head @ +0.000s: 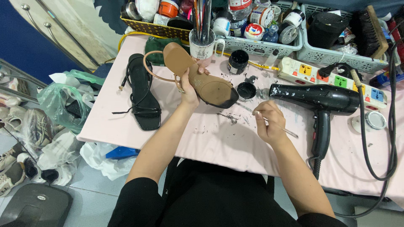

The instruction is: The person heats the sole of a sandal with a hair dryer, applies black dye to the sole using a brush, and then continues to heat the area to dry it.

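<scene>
Tan sole uppermost, a strappy sandal [198,77] is held above the pink table [219,143] in the head view. The left hand [189,90] is closed around the sandal's middle, with fingertips showing at its far edge. The toe end of the sole is coated black; the heel end points away from the person, and a tan strap loops out at the left.

The right hand [269,124] is closed in a pinch on a thin brush [269,122]. The brush tip points toward the black toe end, close to it; contact cannot be confirmed.

Just beyond the toe end lies an open black lid [246,91], and behind it stands a small jar of black paint [238,62]. A black sandal [143,92] lies flat on the table to the left. A black hair dryer [322,105] rests to the right, speckled with white. A white power strip [332,76] sits behind the dryer. A mug of brushes [203,42] stands behind the held sandal. Black paint smears mark the table near the right hand.
</scene>
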